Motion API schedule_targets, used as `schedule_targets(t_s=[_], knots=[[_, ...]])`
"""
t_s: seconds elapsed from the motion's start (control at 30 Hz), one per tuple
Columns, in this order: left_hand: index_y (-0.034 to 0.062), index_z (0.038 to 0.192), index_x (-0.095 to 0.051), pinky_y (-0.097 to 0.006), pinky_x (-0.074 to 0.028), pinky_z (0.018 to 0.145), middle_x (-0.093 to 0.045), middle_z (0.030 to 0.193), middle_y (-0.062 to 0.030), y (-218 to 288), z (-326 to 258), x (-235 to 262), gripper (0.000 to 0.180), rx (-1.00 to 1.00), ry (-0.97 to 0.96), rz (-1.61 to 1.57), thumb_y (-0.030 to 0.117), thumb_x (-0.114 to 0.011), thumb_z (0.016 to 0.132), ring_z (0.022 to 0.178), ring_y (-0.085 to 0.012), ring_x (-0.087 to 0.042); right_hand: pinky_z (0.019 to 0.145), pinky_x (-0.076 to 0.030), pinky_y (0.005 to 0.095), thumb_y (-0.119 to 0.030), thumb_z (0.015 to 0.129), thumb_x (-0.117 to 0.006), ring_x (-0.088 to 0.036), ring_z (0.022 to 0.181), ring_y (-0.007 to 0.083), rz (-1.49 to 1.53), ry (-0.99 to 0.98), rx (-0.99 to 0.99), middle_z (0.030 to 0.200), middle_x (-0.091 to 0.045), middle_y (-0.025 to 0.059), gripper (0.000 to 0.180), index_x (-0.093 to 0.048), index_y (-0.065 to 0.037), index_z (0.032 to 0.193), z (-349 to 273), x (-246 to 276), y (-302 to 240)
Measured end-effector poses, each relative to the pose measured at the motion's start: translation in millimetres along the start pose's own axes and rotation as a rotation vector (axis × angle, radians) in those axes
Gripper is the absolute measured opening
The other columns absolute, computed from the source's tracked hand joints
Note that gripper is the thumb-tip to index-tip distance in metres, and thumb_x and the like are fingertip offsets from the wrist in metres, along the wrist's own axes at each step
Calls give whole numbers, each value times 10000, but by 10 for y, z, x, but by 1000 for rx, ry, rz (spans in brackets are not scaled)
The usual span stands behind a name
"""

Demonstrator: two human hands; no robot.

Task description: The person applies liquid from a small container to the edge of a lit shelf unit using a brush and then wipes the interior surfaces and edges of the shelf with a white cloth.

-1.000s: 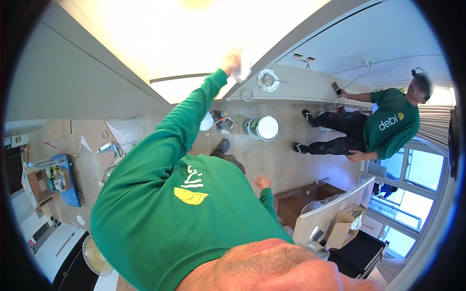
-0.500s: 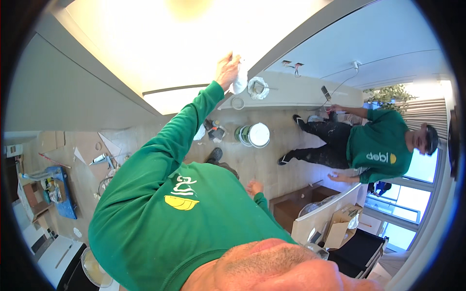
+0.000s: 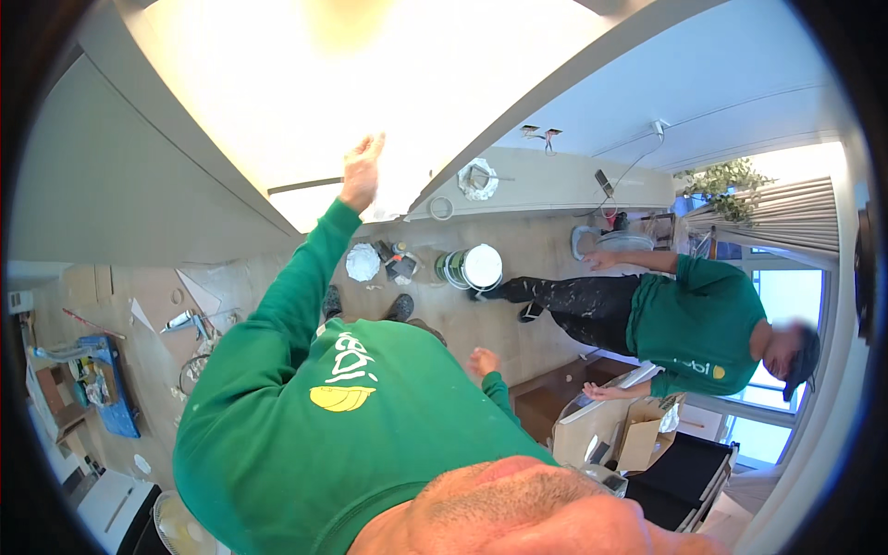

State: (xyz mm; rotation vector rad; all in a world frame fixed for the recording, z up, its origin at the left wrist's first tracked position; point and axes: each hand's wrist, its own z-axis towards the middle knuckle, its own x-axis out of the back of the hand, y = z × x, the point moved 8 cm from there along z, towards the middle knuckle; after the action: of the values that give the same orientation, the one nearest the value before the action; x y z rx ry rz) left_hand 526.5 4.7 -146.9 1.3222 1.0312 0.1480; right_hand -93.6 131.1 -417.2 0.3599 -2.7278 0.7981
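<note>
My left hand point(image 3: 362, 172) is raised against a brightly lit white surface point(image 3: 305, 102), close to its lower edge. Its fingers are closed, and a white cloth point(image 3: 392, 205) shows beside the palm, partly lost in the glare. Down near my right side is my right hand point(image 3: 483, 362), small in the view, its fingers curled in; nothing shows in it. My green sleeve hides most of that arm.
On the floor stand a white-lidded bucket point(image 3: 482, 266) and a plastic-covered round container point(image 3: 363, 263). A co-worker in green point(image 3: 703, 314) stands at the right. Cardboard boxes point(image 3: 647, 435) lie at lower right, a blue tool stand point(image 3: 116, 388) at left.
My left hand has moved left and slightly down along the lit surface with the white cloth. The co-worker has stepped closer to the bucket. My right hand has hardly moved.
</note>
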Motion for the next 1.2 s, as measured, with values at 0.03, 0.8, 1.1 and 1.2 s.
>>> schedule_targets(t_s=[0.03,0.8,1.1,1.2], knots=[[-34,1080,-650,-225,-500,741,-668,979,-64,284,-201,240,270,40,133,-79,206,-611,962,858,-81,-599,468,-500,363,-189,894,-619,-680,628,267,4,-10,22,883,-677,114,207,-653,-84,1069,5,-90,-40],[-13,1122,-642,-270,-513,719,-707,917,-64,882,-2074,1367,275,192,-160,559,88,-669,867,829,-100,-629,766,-526,407,-130,844,-656,-672,844,310,-567,-178,1148,1042,-667,189,834,-189,-117,1534,-1936,-2879,-2863],[-18,1039,-666,-276,-504,632,-702,825,-79,1450,-2316,2272,252,-28,164,854,146,-671,848,724,-105,-624,780,-536,413,-164,877,-639,-687,808,315,-572,-82,1307,1170,-635,214,1008,145,-63,1504,-2242,-4217,-3479],[-26,1027,-671,-280,-501,616,-700,805,-73,1453,-2451,2364,257,-11,265,766,151,-675,841,705,-103,-620,813,-529,429,-174,875,-644,-668,948,349,-565,-183,1565,1201,-625,193,978,81,-76,1524,-2664,-4653,-3269]])
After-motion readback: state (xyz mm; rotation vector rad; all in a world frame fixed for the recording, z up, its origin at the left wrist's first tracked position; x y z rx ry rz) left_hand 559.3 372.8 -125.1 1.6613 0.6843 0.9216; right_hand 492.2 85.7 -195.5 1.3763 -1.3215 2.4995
